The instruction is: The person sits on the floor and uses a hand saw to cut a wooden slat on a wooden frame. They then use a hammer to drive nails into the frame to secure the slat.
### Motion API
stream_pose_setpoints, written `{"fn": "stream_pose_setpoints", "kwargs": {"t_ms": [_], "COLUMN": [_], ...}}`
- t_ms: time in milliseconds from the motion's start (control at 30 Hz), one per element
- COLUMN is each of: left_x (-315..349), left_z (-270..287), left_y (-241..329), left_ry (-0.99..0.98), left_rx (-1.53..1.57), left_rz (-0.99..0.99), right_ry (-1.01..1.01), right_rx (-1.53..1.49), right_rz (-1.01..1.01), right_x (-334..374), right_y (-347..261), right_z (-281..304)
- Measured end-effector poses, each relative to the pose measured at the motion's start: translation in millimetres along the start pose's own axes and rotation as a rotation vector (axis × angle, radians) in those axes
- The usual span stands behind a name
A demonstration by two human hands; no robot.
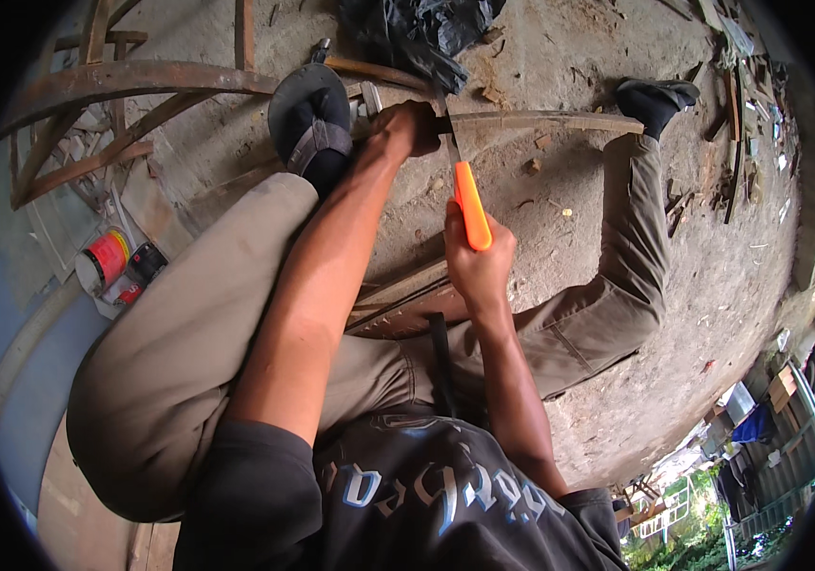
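Note:
My right hand [480,257] is closed around the orange handle of a narrow-bladed saw [472,205]. Its grey blade points away from me and crosses a curved wooden strip [550,121] near the strip's left end; the teeth are too small to make out. My left hand [409,128] grips that end of the strip, just left of the blade, its fingers partly hidden. The strip's other end reaches my right foot [653,103]. Beside my left foot [310,119] lies what looks like a hammer [379,72] with a wooden handle.
A black plastic bag [422,33] lies ahead of my hands. A curved wooden frame [131,78] stands at the far left, with a red-and-yellow can [103,259] and a black can [147,261] nearer. Wood scraps [702,171] litter the floor at right. Boards [407,300] lie between my legs.

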State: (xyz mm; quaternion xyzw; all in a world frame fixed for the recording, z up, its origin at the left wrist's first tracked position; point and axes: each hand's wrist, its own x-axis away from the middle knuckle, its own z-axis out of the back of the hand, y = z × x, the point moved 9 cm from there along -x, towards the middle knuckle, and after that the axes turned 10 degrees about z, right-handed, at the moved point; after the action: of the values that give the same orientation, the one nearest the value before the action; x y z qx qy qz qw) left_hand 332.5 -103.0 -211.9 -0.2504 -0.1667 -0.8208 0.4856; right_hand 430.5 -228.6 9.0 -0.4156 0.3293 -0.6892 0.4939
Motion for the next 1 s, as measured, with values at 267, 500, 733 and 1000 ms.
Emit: {"fn": "stream_pose_setpoints", "kwargs": {"t_ms": [267,500,733,1000], "left_x": [25,28,29,6], "left_z": [38,46,27,35], "left_y": [-19,11,-11,-18], "left_ry": [0.005,-0.104,-0.019,0.005], "left_rx": [0.488,0.190,0.493,0.290], "left_rz": [0.281,0.011,0.290,0.190], "right_ry": [-0.040,-0.023,0.004,-0.007], "right_rx": [0.049,0.067,0.048,0.053], "right_rz": [0.049,0.016,-0.064,0.058], "right_x": [113,13,114,46], "right_y": [-7,16,5,5], "right_z": [61,8,56,15]}}
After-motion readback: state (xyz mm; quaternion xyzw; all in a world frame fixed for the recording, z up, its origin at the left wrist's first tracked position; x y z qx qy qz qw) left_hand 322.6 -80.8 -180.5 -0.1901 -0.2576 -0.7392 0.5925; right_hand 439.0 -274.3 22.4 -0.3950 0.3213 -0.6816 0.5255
